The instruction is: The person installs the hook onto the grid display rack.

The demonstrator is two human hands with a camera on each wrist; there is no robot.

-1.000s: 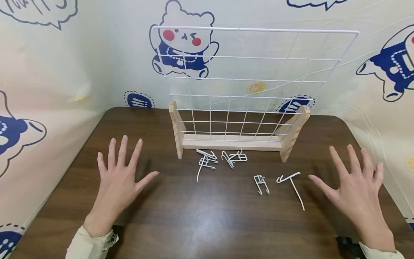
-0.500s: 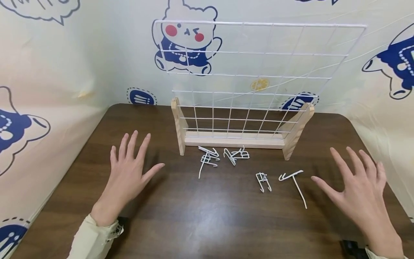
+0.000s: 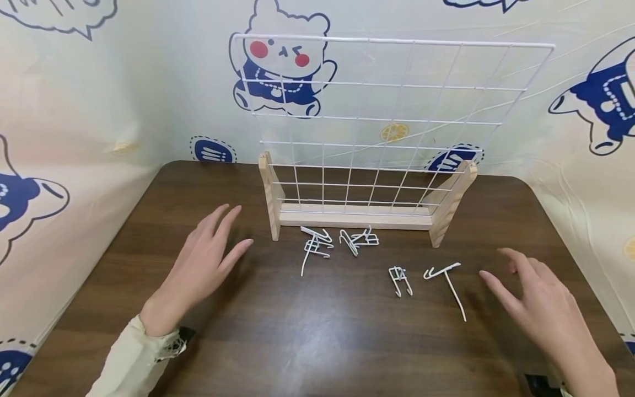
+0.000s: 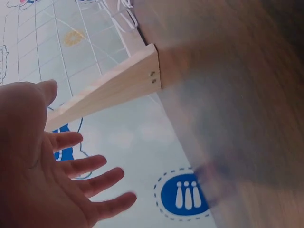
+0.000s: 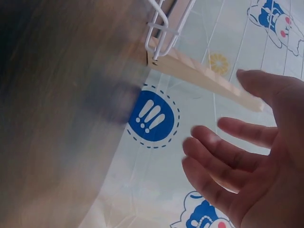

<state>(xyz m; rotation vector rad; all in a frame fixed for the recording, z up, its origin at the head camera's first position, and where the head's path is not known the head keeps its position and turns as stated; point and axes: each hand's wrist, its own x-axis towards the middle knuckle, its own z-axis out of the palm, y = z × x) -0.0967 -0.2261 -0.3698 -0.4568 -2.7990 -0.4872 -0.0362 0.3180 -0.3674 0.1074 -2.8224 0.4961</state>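
My left hand [image 3: 198,259] hovers over the left of the table, fingers loosely extended, holding nothing. On the right, my right hand [image 3: 545,309] holds nothing either, its fingers loosely bent. Nearest to it lies a white T-shaped wire hook [image 3: 450,281], a short gap from the thumb. A white double-pronged wire hook [image 3: 400,281] lies just left of that. Several more white wire hooks [image 3: 316,245] lie in two tangled groups in front of the white wire grid rack [image 3: 364,146]. In the right wrist view, a white hook [image 5: 161,33] shows near the top.
The grid stands upright in a wooden base [image 3: 354,216] with two side feet, near the back of the brown table [image 3: 278,336]. A cloth printed with cartoon bears [image 3: 163,82] hangs behind and at both sides.
My left hand has shifted a little to the right and turned, its fingers closer together. The right hand's spread fingers have bent inward. The hooks and rack have stayed in place.
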